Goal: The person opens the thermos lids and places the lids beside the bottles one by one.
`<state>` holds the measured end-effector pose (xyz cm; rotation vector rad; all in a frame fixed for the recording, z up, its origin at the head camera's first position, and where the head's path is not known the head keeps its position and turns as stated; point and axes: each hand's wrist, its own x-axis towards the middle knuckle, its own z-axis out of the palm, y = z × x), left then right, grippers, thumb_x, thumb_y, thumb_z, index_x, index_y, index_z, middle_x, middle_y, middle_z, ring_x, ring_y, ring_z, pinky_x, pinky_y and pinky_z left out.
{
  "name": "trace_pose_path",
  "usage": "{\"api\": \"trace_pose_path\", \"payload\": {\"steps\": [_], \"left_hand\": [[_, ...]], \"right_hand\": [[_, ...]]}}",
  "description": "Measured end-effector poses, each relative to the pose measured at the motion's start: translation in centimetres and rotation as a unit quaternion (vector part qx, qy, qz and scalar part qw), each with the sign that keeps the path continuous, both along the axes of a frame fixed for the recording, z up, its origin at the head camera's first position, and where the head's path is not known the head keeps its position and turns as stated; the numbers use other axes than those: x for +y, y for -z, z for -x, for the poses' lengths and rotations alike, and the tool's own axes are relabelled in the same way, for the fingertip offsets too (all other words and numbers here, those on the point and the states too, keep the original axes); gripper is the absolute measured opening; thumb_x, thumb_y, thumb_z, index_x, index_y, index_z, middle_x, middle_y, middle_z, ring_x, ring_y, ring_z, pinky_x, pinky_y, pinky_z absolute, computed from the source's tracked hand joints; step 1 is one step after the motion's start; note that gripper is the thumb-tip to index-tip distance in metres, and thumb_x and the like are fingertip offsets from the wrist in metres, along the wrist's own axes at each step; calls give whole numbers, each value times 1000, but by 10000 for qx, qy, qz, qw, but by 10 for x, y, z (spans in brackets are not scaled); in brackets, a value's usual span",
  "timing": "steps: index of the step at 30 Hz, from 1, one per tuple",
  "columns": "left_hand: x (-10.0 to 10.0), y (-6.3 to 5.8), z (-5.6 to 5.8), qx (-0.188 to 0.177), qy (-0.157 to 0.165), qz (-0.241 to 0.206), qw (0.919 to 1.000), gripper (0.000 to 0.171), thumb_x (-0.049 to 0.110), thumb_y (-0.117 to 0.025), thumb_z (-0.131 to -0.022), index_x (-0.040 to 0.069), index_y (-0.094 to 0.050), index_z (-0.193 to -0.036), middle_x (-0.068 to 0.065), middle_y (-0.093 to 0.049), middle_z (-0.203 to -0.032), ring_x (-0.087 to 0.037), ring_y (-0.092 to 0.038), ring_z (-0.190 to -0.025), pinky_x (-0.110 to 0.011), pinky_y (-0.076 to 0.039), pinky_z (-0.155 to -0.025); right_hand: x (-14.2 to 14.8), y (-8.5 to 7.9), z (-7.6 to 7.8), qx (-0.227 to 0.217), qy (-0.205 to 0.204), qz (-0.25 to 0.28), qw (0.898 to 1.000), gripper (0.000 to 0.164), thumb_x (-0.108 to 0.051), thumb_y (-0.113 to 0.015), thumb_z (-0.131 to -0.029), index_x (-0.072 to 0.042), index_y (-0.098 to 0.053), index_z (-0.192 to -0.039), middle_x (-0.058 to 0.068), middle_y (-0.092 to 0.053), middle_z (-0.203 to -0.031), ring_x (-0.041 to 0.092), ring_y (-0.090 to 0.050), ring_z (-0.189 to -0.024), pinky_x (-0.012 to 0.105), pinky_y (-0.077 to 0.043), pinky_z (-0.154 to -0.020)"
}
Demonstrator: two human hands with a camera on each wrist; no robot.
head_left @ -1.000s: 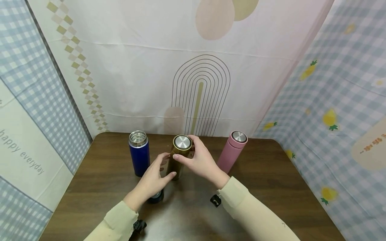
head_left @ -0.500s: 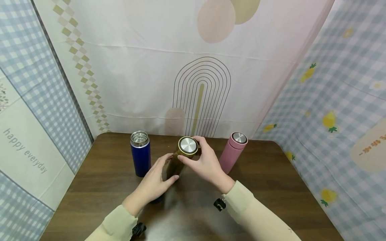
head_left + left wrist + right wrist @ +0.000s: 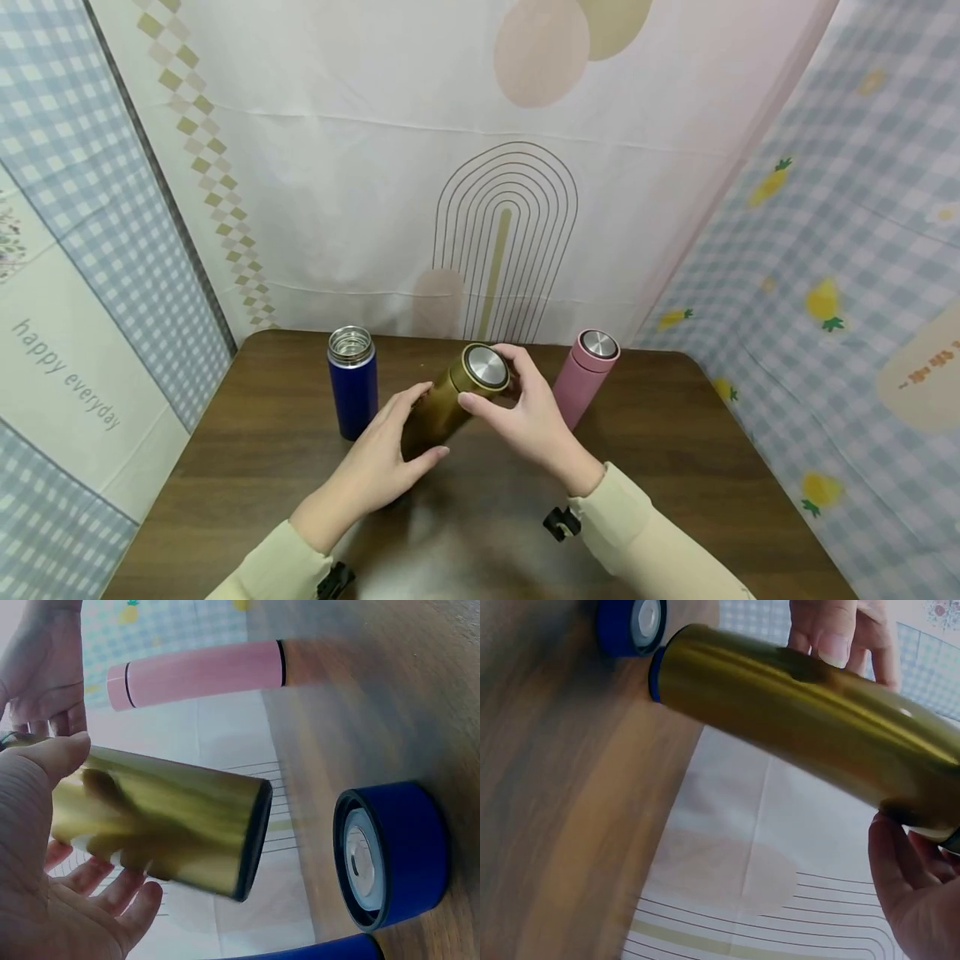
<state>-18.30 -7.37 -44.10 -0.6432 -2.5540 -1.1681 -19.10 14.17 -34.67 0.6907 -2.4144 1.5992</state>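
A gold thermos bottle [image 3: 442, 408] with a silver-topped lid leans to the right, held between both hands. Its base hangs clear of the table in the left wrist view. My right hand [image 3: 536, 421] grips it close under the lid, thumb in front and fingers behind. Lower on the body, my left hand [image 3: 375, 467] curves its fingers and thumb around the bottle. A lidless blue thermos [image 3: 354, 400] stands upright behind the left hand. Its blue lid [image 3: 409, 855] rests on the table, inner side showing, and is mostly hidden under the left hand in the head view.
A pink thermos [image 3: 581, 379], lid on, stands behind the right hand. The brown wooden table [image 3: 675, 500] ends at a white patterned cloth [image 3: 360, 200] at the back. Checked cloths hang along both sides.
The gold thermos has gone from nearly upright to tilted, its lid moving right and toward me. Both hands have stayed on it. The blue and pink thermoses have not moved on the table.
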Motion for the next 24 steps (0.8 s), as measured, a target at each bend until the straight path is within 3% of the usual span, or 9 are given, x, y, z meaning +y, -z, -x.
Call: {"api": "trace_pose_path", "payload": {"steps": [5, 10, 15, 20, 24], "left_hand": [[-1, 3, 0, 61, 14, -37, 10000, 83, 43, -77, -80, 24, -32, -147, 1, -51, -131, -13, -51, -112, -40, -45, -93], [-4, 4, 0, 169, -56, 6, 9998, 82, 43, -80, -76, 25, -37, -144, 3, -54, -126, -12, -54, -105, -39, -47, -89], [-10, 5, 1, 481, -278, 306, 9980, 82, 39, -83, -73, 25, -42, -143, 2, -56, -123, -13, -53, -104, -39, -44, -88], [-16, 5, 2, 941, -524, 714, 9916, 81, 33, -84, -70, 21, -47, -140, -1, -56, -120, -21, -52, -103, -43, -40, -88], [-17, 6, 1, 1085, -628, 943, 9876, 82, 30, -86, -68, 20, -48, -139, -3, -56, -118, -25, -52, -104, -45, -39, -90]], "right_hand": [[6, 13, 7, -358, -273, 377, 9983, 53, -11, -75, -83, -11, -47, -128, 6, -61, -113, 20, -61, -97, 34, -52, -83], [13, 32, 18, -529, -354, 224, 9977, 54, -16, -75, -85, -17, -47, -130, 4, -60, -112, 18, -60, -96, 33, -52, -81], [18, 38, 20, -672, -531, 269, 9960, 54, -18, -74, -86, -16, -45, -132, 5, -61, -115, 21, -62, -98, 36, -53, -80], [22, 42, 23, -846, -382, 128, 9956, 55, -25, -74, -87, -19, -44, -132, 3, -61, -116, 20, -64, -95, 34, -54, -77], [23, 46, 25, -925, -196, -107, 9955, 56, -31, -73, -87, -19, -44, -133, 3, -62, -113, 20, -65, -87, 34, -53, -74]]}}
